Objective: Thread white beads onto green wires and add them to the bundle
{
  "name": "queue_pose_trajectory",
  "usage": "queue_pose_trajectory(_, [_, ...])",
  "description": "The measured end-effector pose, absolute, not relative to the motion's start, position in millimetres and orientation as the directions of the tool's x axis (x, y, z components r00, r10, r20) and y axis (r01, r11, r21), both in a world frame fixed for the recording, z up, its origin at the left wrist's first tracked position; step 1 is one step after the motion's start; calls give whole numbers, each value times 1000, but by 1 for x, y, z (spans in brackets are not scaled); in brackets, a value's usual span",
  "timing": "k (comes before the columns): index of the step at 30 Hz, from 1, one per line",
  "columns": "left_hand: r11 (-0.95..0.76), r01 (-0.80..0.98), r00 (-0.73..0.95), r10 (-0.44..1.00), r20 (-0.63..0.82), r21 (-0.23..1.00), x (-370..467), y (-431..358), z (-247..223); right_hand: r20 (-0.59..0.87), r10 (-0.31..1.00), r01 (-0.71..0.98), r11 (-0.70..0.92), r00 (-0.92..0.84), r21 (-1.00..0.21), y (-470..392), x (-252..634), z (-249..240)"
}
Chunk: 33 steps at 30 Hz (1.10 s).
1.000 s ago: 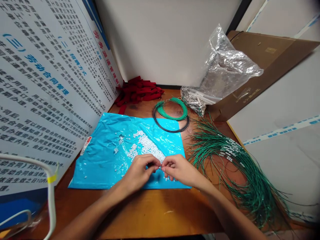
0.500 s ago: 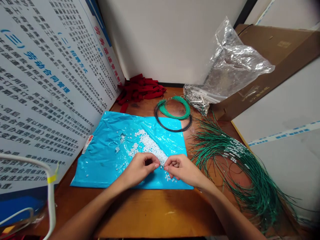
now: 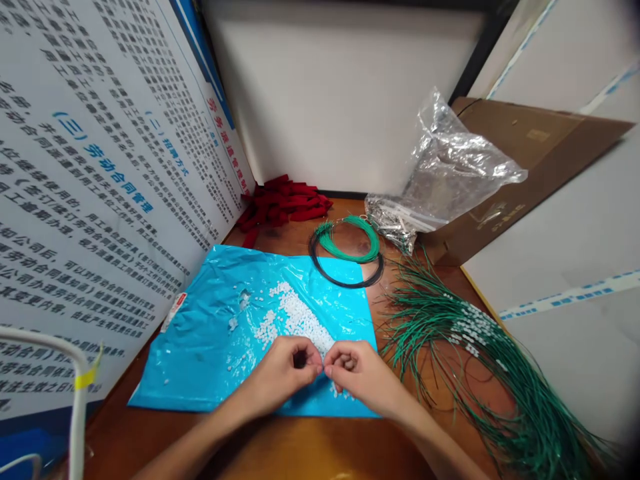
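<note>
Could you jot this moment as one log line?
left hand: pinching | right hand: pinching, close beside | anything held: cannot tell | beneath: blue sheet, white pieces

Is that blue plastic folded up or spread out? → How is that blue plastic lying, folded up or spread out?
Spread out: the blue plastic lies wide and mostly flat on the table, a bit wrinkled, with white beads scattered on top.

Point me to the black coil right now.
In the head view, the black coil lies just right of centre, beyond the right hand, overlapping the blue sheet's far right corner and the green coil.
</note>
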State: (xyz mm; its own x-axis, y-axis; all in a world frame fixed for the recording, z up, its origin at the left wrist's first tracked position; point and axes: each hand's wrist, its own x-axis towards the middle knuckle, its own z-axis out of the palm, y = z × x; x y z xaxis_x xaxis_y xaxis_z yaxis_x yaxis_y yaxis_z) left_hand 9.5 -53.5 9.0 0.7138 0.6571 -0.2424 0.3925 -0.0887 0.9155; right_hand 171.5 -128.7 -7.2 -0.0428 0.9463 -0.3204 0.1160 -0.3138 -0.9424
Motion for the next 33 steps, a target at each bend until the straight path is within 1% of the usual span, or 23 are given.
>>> queue_pose_trajectory(2, [-85,392,709,663,-242,916,9,-54,6,-293,956,127,-289,-19,-949,-129,169,-11])
queue_pose_trajectory(5, [-61,380,702,669,-245,923,10,-54,5,-299,954,125,-294,-21,-948,-130,169,-14])
queue_pose_trajectory(14, [92,354,692,644,-327,931,11,-51,8,-334,943,32,-333,-12,-942,-131,172,-7])
queue_pose_trajectory(23, [194,314,711,601,-365,930,10,-51,5,-313,949,-48,-311,32,-949,-132,172,-8])
queue_pose_trajectory(29, [189,312,714,600,-361,931,9,-51,8,-307,951,-1,-307,33,-952,-131,173,-5])
queue_pose_trajectory(33, [83,348,702,637,-319,934,10,-50,8,-310,950,57,-312,33,-948,-133,174,-7])
